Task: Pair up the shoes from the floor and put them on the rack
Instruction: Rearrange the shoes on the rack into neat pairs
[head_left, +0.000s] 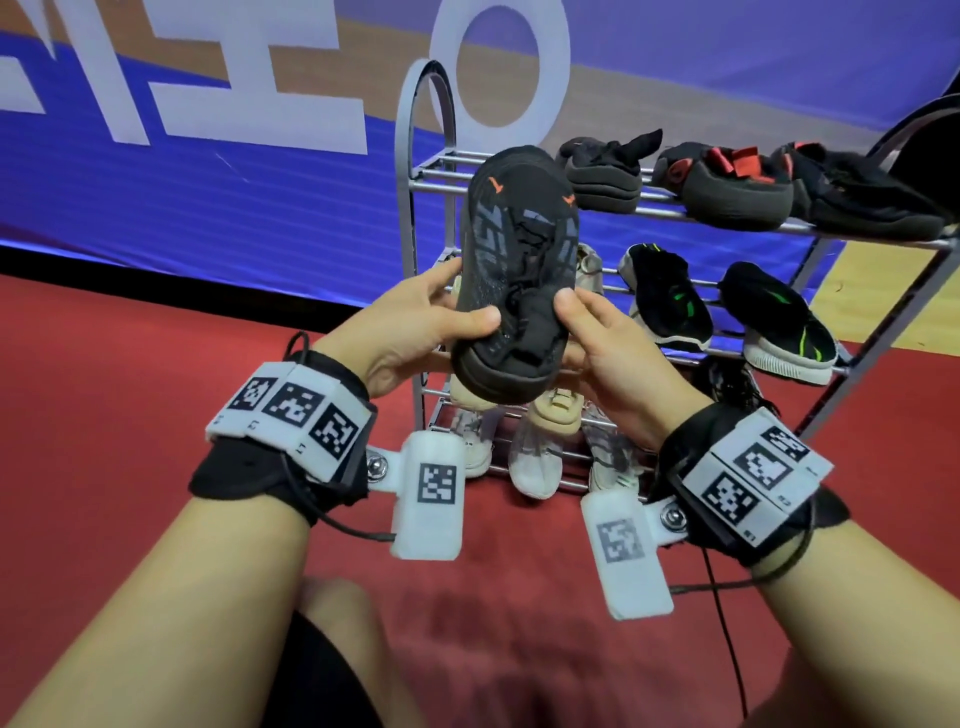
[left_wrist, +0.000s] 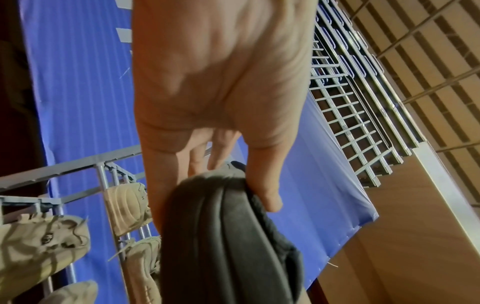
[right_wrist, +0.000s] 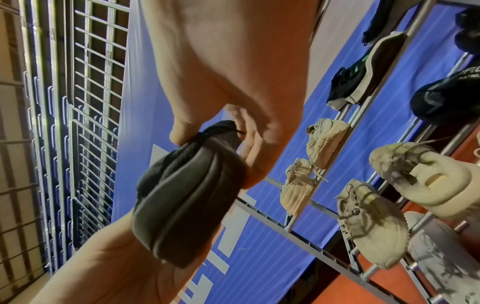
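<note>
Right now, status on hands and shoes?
Left hand and right hand both grip the black shoes, pressed together, held in front of the rack. Top shelf's left end looks free. Nothing in the way.

A sports hall or indoor arena, with a shoe rack set up on its floor.

Beyond the two-handed grip hangs a long blue banner with big white letters, stretched along the edge of a red mat, and behind it lies a wood court floor painted with blue zones. High above the grip, the wrist views show metal railings with rows of blue seats behind them, like spectator stands, under a slatted ceiling. Just past the grip stands a grey metal rack carrying sneakers.
</note>
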